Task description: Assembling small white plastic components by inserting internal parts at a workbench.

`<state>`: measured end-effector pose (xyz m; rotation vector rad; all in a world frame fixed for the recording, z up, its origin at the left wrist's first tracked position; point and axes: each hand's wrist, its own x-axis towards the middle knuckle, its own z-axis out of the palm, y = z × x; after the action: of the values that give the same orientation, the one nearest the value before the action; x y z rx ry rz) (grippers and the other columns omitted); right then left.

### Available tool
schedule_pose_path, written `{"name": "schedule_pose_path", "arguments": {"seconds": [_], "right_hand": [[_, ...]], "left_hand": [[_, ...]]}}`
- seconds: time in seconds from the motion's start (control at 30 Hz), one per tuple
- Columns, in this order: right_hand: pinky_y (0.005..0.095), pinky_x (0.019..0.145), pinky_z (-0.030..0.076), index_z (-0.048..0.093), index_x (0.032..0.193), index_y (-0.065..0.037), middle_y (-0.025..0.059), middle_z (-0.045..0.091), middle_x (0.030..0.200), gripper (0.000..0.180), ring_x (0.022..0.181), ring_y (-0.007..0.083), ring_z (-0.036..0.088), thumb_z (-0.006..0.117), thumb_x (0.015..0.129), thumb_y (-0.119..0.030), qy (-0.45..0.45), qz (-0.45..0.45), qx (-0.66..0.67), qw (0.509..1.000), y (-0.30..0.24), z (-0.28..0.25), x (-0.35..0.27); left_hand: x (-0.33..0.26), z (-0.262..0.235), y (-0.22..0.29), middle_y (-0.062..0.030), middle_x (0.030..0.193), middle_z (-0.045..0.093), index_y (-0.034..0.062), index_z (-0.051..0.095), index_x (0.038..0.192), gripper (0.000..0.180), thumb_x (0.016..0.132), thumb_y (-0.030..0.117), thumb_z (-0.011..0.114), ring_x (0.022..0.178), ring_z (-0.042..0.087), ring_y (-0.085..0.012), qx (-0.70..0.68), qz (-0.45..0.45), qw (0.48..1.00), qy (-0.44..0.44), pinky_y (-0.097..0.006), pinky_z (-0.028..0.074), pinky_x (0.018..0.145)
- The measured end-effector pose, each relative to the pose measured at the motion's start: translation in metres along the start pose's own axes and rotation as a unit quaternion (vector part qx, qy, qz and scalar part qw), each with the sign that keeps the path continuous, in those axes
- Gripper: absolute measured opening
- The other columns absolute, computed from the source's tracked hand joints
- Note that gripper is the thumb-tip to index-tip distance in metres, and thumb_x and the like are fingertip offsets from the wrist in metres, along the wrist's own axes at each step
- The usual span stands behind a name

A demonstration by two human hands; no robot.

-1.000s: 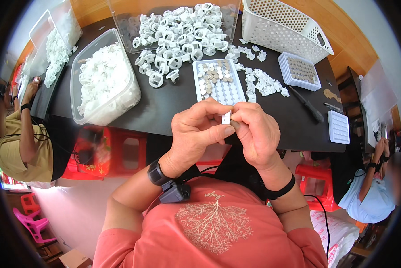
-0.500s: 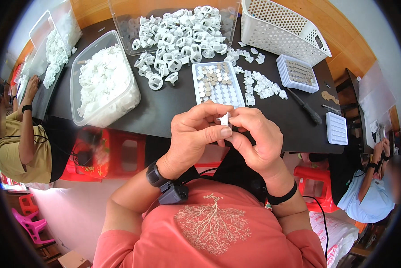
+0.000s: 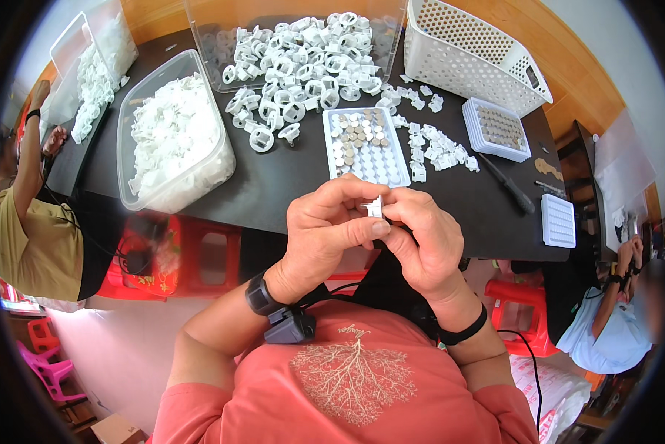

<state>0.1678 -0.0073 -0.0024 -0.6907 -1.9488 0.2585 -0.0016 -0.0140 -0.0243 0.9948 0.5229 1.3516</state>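
A small white plastic part [image 3: 375, 208] is pinched between my two hands in front of the table's near edge. My left hand [image 3: 331, 223] is closed, with its thumb and fingertips on the part's left side. From the other side, the fingers of my right hand [image 3: 426, 235] are closed on it too, hiding its right end. Just beyond my hands stands a pale blue tray [image 3: 402, 169] of small round discs, some silvery and some brownish. Small white clips [image 3: 443, 150] lie loose to the right of this tray.
White ring-shaped parts [image 3: 295, 70] spill from a clear bin at the back. A clear tub [image 3: 225, 159] of white pieces stands left. Further right are a perforated basket [image 3: 462, 63], stacked trays [image 3: 499, 129], a black-handled tool [image 3: 514, 189] and another tray [image 3: 558, 220]. Other people sit at both sides.
My hands keep the white part between them, with only a slight shift of the fingers. The view has moved slightly. At the left, another person's arm has risen toward the bin.
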Motion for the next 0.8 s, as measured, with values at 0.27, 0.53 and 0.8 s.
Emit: {"name": "schedule_pose_path", "arguments": {"seconds": [0.27, 0.53, 0.8], "right_hand": [[0.0336, 0.061, 0.055, 0.06, 0.106, -0.001, 0.0141, 0.065, 0.095, 0.03, 0.074, 0.026, 0.067, 0.076, 0.08, 0.002, 0.004, -0.021, -0.017, 1.0, 0.002, 0.002, 0.0], [0.0308, 0.061, 0.054, 0.062, 0.101, -0.001, 0.0125, 0.063, 0.096, 0.017, 0.071, 0.0222, 0.067, 0.07, 0.086, 0.003, -0.038, 0.11, 0.144, 0.983, -0.002, -0.014, 0.009], [0.0345, 0.058, 0.053, 0.06, 0.097, 0.0, 0.0151, 0.063, 0.092, 0.018, 0.069, 0.0292, 0.066, 0.07, 0.083, 0.005, 0.008, 0.009, -0.017, 1.0, -0.001, -0.001, 0.005]], "left_hand": [[0.001, -0.004, -0.005, -0.005, 0.102, 0.064, -0.0032, 0.066, 0.117, 0.035, 0.083, -0.008, 0.075, 0.09, 0.06, -0.011, 0.014, 0.019, 1.0, -0.016, -0.025, 0.055, 0.076], [0.002, -0.002, 0.002, -0.0072, 0.106, 0.062, -0.0022, 0.065, 0.12, 0.034, 0.087, -0.006, 0.071, 0.089, 0.062, -0.0137, -0.025, -0.009, 0.999, -0.033, -0.025, 0.058, 0.069], [0.001, -0.003, -0.001, -0.0058, 0.106, 0.062, -0.0035, 0.064, 0.122, 0.035, 0.088, -0.007, 0.07, 0.093, 0.06, -0.0121, 0.002, 0.017, 0.999, -0.047, -0.025, 0.054, 0.078]]}}
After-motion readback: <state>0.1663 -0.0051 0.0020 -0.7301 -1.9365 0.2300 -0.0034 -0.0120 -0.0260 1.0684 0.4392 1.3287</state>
